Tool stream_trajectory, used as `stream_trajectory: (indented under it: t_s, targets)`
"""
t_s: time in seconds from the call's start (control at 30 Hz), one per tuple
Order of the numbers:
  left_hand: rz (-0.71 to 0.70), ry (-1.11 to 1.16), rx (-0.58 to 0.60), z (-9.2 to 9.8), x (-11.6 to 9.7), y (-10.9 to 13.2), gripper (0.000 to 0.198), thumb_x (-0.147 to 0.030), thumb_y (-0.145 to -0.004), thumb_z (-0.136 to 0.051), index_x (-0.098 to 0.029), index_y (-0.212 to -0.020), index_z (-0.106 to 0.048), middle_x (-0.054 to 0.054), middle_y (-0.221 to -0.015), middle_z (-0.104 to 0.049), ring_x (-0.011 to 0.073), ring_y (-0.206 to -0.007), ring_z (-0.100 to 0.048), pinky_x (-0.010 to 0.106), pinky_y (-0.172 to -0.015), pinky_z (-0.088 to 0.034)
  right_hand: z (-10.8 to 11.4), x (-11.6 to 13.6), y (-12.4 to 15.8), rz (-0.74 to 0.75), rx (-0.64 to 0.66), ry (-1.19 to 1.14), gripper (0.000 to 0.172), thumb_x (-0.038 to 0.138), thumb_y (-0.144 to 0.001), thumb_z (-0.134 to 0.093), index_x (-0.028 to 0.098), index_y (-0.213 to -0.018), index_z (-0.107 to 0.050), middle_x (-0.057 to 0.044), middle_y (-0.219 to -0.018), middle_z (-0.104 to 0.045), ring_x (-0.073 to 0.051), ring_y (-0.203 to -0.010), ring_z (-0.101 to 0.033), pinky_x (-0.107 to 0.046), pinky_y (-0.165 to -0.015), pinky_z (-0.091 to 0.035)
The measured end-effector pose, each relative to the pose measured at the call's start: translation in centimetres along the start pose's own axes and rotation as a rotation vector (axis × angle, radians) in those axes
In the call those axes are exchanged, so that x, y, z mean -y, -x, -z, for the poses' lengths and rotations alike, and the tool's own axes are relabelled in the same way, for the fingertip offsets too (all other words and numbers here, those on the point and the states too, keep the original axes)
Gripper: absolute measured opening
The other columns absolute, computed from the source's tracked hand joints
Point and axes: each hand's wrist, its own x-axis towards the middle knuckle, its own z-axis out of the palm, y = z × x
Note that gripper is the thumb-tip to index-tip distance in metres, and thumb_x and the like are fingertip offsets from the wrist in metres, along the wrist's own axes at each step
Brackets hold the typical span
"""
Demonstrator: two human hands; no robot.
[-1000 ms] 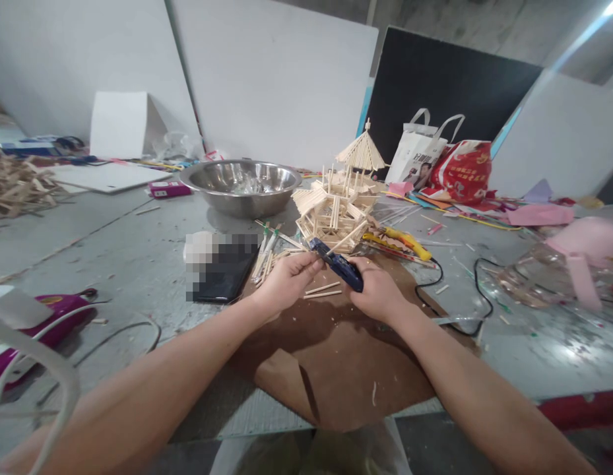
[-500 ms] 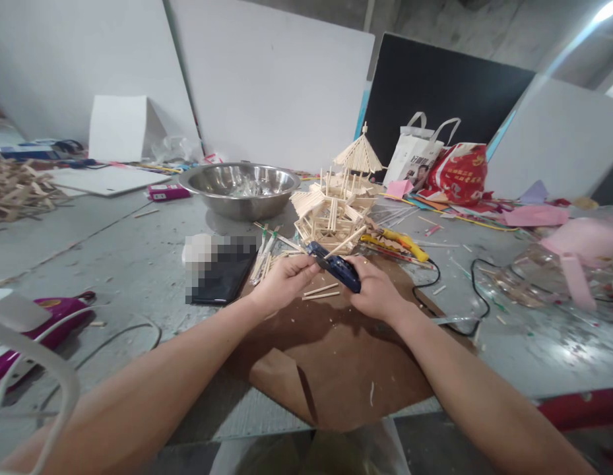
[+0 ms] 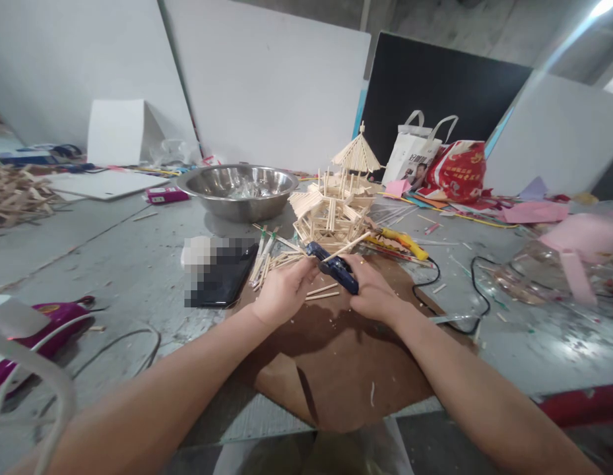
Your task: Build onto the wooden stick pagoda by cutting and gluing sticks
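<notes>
My right hand [image 3: 374, 290] wraps the blue tool [image 3: 342, 272] while my left hand [image 3: 282, 295] pinches a stick [image 3: 353, 245] across it, probably to steady it.

Fingertips, edges and lettering that cannot be made out
The inner fingertips of the left hand [image 3: 284, 290] are lost against the blue tool [image 3: 330, 265], so their grip on the stick [image 3: 353, 246] is unclear; the right hand [image 3: 375, 290] covers part of the handle. The tool and stick hide the near base of the stick model [image 3: 330, 208]. Pixel blocks mask the far left part of the black phone [image 3: 227, 284]. The left edge cuts off 2 things, the purple object [image 3: 63, 330] and the wood pile [image 3: 19, 194]. Small print on the white bag [image 3: 408, 155] is illegible.
</notes>
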Motion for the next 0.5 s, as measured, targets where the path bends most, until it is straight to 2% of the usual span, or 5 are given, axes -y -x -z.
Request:
stream_trajectory:
  t_s: [0.2, 0.37, 0.5]
  targets:
    - [0.052, -0.088, -0.034, -0.08, -0.26, 0.05, 0.024, -0.025, -0.08, -0.035, -0.017, -0.093, -0.054, 0.002, -0.066, -0.058, 0.0107, -0.058, -0.052, 0.02, -0.054, -0.038, -0.3, 0.44, 0.09, -0.04, -0.014, 0.007, 0.059, 0.016, -0.062, -0.047, 0.015, -0.118, -0.032, -0.01, -0.114, -0.044, -0.02, -0.103, -0.042, -0.032, -0.088, -0.033]
    - [0.057, 0.133, 0.013, -0.21, -0.15, -0.03, 0.024, -0.025, -0.081, -0.033, -0.016, -0.091, -0.054, 0.0, -0.066, -0.056, 0.009, -0.058, -0.049, 0.019, -0.055, -0.038, -0.15, 0.45, 0.12, -0.041, -0.007, 0.032, 0.059, 0.016, -0.061, -0.047, 0.014, -0.118, -0.033, -0.011, -0.115, -0.044, -0.02, -0.105, -0.04, -0.033, -0.09, -0.031]
    - [0.109, 0.292, 0.042, -0.49, -0.09, -0.22, 0.023, -0.028, -0.079, -0.036, -0.015, -0.081, -0.055, -0.001, -0.066, -0.054, 0.009, -0.061, -0.047, 0.019, -0.057, -0.039, 0.05, 0.36, 0.11, -0.023, -0.015, 0.048, 0.058, 0.017, -0.061, -0.048, 0.014, -0.118, -0.034, -0.01, -0.111, -0.046, -0.02, -0.1, -0.043, -0.031, -0.087, -0.033]
